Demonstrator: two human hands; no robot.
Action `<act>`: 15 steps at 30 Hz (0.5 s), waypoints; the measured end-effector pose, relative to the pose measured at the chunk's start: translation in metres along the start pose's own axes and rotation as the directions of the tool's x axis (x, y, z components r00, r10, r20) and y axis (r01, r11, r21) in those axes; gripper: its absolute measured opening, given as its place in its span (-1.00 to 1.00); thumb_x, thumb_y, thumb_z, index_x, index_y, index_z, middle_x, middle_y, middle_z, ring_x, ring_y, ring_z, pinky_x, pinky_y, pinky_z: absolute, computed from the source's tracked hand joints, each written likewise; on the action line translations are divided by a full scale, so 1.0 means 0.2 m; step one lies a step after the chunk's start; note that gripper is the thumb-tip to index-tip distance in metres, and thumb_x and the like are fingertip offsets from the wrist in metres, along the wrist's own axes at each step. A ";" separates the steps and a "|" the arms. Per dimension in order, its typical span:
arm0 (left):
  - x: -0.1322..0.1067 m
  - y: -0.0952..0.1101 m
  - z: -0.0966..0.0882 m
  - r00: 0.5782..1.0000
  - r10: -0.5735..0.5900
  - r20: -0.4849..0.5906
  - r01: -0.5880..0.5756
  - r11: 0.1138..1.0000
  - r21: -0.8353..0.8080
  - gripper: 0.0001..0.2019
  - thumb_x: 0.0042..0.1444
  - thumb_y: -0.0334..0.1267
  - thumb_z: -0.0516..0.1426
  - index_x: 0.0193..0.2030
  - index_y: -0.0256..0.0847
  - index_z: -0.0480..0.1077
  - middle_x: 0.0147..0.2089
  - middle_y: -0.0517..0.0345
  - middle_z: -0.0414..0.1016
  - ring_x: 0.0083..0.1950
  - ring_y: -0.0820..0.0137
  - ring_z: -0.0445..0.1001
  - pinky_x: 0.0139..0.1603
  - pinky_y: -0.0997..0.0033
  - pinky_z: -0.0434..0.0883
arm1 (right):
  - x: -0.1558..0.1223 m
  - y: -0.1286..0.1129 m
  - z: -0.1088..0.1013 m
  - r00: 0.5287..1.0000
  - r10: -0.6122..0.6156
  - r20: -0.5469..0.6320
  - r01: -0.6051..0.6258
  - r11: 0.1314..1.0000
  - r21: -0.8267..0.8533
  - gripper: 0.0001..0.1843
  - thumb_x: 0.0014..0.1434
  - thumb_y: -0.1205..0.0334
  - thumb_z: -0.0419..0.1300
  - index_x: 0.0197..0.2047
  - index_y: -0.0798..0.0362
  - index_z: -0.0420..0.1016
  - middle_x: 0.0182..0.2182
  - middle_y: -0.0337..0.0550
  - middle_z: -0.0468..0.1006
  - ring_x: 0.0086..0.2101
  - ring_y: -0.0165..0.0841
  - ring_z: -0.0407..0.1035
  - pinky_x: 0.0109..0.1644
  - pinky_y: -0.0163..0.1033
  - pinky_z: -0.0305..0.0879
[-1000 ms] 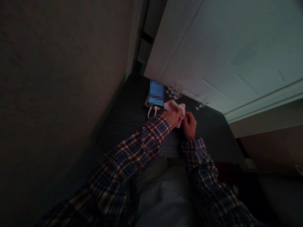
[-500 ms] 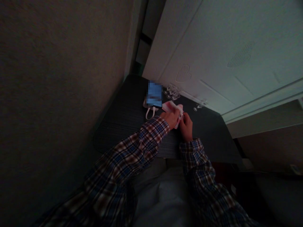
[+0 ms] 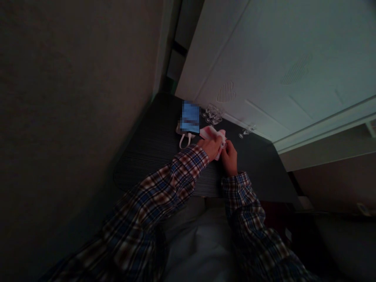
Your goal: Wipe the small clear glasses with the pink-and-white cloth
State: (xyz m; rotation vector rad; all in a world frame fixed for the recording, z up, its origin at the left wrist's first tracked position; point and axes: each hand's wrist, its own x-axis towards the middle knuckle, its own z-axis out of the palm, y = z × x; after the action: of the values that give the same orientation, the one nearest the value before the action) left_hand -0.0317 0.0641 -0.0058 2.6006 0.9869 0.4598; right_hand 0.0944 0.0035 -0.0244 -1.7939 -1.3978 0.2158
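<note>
The room is dim. My left hand (image 3: 210,147) is closed on a pink cloth (image 3: 212,134) over a dark table (image 3: 152,156). My right hand (image 3: 229,158) sits just to its right, fingers pinched near a small clear piece (image 3: 223,144) against the cloth; what it pinches is too small to name for sure. Both arms wear plaid sleeves. A lit phone (image 3: 190,117) lies just beyond the cloth on a white power bank with a looped white cable (image 3: 183,140).
Several small clear pieces (image 3: 212,114) lie behind the phone, and a few more (image 3: 246,131) to the right. A white cabinet door (image 3: 264,66) with heart cutouts stands behind the table. A brown wall (image 3: 73,98) fills the left.
The view has shifted a little, so hands and table sit slightly further left and lower. Both hands keep the same grip on the pink cloth.
</note>
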 end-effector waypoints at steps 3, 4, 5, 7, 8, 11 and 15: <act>0.00 0.00 -0.02 1.000 -0.004 0.024 0.004 1.000 -0.015 -0.56 0.29 -0.14 -0.13 0.25 -0.23 0.05 -0.14 -0.11 0.51 -0.19 0.19 0.55 -0.24 0.31 0.40 | 0.00 0.00 0.00 1.000 0.006 0.003 -0.006 1.000 0.002 -0.80 0.17 0.12 0.01 -0.32 0.07 0.34 -0.47 -0.30 0.38 -0.44 -0.47 0.20 -0.35 -0.37 0.08; -0.01 0.01 -0.02 1.000 -0.002 0.027 0.003 1.000 -0.021 -0.59 0.29 -0.15 -0.13 0.23 -0.23 0.08 -0.13 -0.11 0.50 -0.18 0.19 0.55 -0.23 0.31 0.40 | 0.00 0.00 0.00 1.000 0.006 0.001 -0.006 1.000 0.002 -0.80 0.17 0.12 0.02 -0.31 0.07 0.34 -0.46 -0.29 0.39 -0.43 -0.46 0.20 -0.35 -0.37 0.09; -0.01 0.01 -0.03 1.000 0.002 0.028 -0.001 1.000 -0.027 -0.61 0.29 -0.16 -0.13 0.20 -0.23 0.11 -0.12 -0.11 0.50 -0.17 0.18 0.54 -0.22 0.30 0.40 | 0.00 0.00 0.00 1.000 0.002 0.000 -0.002 1.000 0.002 -0.80 0.17 0.12 0.02 -0.30 0.06 0.34 -0.46 -0.29 0.39 -0.43 -0.46 0.21 -0.34 -0.37 0.09; -0.01 0.01 -0.03 1.000 0.002 0.030 -0.001 0.999 -0.035 -0.62 0.29 -0.16 -0.14 0.19 -0.24 0.12 -0.11 -0.12 0.50 -0.15 0.17 0.54 -0.20 0.28 0.40 | 0.00 0.01 0.00 1.000 -0.006 -0.004 0.006 1.000 0.002 -0.81 0.18 0.12 0.02 -0.30 0.06 0.33 -0.47 -0.29 0.39 -0.43 -0.46 0.20 -0.34 -0.37 0.09; -0.02 0.01 -0.03 0.999 0.000 0.034 0.001 0.999 -0.039 -0.61 0.29 -0.15 -0.14 0.19 -0.24 0.12 -0.10 -0.12 0.50 -0.14 0.17 0.53 -0.20 0.28 0.40 | 0.00 0.01 0.00 1.000 -0.008 -0.003 0.008 1.000 0.000 -0.80 0.18 0.12 0.02 -0.30 0.06 0.33 -0.48 -0.30 0.38 -0.44 -0.46 0.20 -0.35 -0.37 0.09; -0.02 0.01 -0.03 0.999 -0.005 0.046 0.007 0.999 -0.046 -0.58 0.29 -0.15 -0.15 0.25 -0.22 0.06 -0.08 -0.13 0.49 -0.13 0.19 0.53 -0.19 0.29 0.39 | 0.00 0.02 0.00 1.000 -0.008 0.000 0.008 1.000 -0.001 -0.80 0.19 0.12 0.02 -0.33 0.06 0.33 -0.49 -0.31 0.38 -0.46 -0.48 0.19 -0.37 -0.38 0.07; -0.02 0.01 -0.04 0.999 0.011 0.040 -0.010 0.999 -0.042 -0.53 0.30 -0.15 -0.16 0.32 -0.20 -0.05 -0.06 -0.14 0.48 -0.14 0.16 0.53 -0.20 0.26 0.40 | 0.00 0.01 0.00 1.000 -0.003 0.008 0.003 1.000 0.009 -0.81 0.19 0.12 0.02 -0.33 0.06 0.32 -0.48 -0.31 0.38 -0.45 -0.48 0.20 -0.36 -0.38 0.07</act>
State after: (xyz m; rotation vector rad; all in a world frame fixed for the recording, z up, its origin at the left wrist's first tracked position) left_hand -0.0367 0.0614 0.0008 2.5684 0.9409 0.4252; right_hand 0.0959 0.0032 -0.0264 -1.7853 -1.4033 0.2279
